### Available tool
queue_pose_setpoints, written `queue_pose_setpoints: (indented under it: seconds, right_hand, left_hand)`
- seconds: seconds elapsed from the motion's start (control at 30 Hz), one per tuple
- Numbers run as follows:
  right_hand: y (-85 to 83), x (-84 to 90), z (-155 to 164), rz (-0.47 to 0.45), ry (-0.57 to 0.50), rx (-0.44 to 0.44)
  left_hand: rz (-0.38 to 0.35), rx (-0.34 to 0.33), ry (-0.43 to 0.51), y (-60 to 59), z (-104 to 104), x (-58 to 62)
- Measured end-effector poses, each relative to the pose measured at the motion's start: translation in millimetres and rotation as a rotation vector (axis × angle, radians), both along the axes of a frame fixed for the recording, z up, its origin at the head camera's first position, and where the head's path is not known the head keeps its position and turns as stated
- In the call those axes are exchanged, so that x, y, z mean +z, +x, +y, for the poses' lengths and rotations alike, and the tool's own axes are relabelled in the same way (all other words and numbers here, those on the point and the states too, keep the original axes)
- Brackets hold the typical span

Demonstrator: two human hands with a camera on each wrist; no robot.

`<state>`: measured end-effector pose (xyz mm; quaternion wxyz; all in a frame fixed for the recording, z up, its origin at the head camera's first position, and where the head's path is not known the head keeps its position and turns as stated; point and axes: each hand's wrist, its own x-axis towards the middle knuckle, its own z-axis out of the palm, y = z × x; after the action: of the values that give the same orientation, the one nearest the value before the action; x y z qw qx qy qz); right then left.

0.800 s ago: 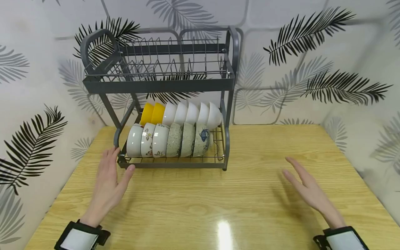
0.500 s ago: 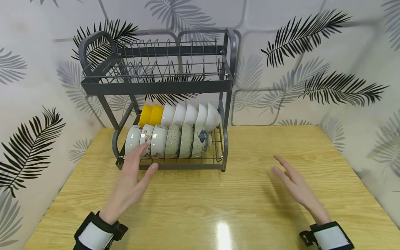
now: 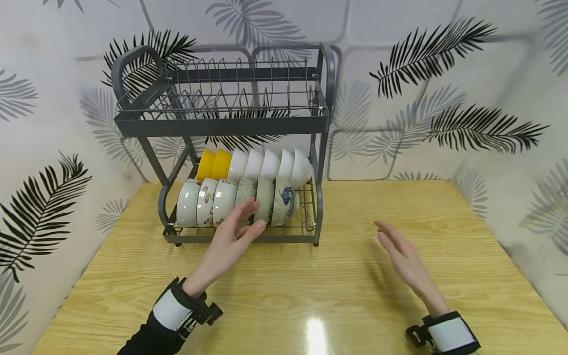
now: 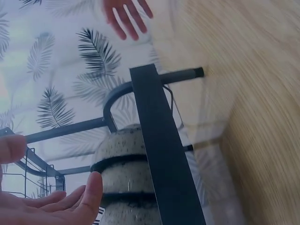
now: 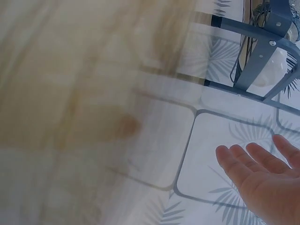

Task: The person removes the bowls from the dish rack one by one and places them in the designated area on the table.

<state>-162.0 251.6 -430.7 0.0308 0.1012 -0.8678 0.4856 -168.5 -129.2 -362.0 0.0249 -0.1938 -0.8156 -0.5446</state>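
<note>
Thirteen bowls in one rack, your left hand loose in front of them

You have two hands in view, one two-tier rack [image 3: 222,126] and thirteen bowls you can count on its lower tier. The rear row has seven: two yellow bowls [image 3: 222,165] at the left, then five white bowls [image 3: 270,164]. The front row has six: one plain white bowl [image 3: 188,203], two floral bowls [image 3: 224,199], two speckled bowls [image 3: 266,197] and one blue-fish bowl [image 3: 283,202] at the right end. All stand on their sides, leaning against one another.

Your left hand [image 3: 225,246] is unclenched and holds nothing, its fingers loosely bent in front of the speckled bowls. In the left wrist view a fingertip lies right by a speckled side; you cannot tell whether it touches. Your right hand [image 3: 406,259] is also loose and holding nothing, above the table [image 3: 284,286], well apart from the rack.

The lower front rail [image 3: 288,239] runs just in front of the bowls' bases, and the upper tier sits above both rows with a gap over the bowl tops. Right of the blue-fish bowl, a strip of wire grid shows before the post. Open wood lies between your hands, and more runs from the rack's right side back to the wall [image 3: 364,153].
</note>
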Motion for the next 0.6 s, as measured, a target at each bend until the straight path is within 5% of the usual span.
queue_pose_setpoints:
  seconds: [0.2, 0.6]
  right_hand:
    - [-0.2, 0.0, -6.7, 0.007, 0.011, 0.004]
    - [-1.9, -0.9, -10.3, -0.004, -0.004, 0.023]
  left_hand:
    - [-0.094, -0.057, 0.063, -10.0, 12.2, 3.8]
    - [-0.115, -0.042, 0.028, -22.2, 27.8, 7.6]
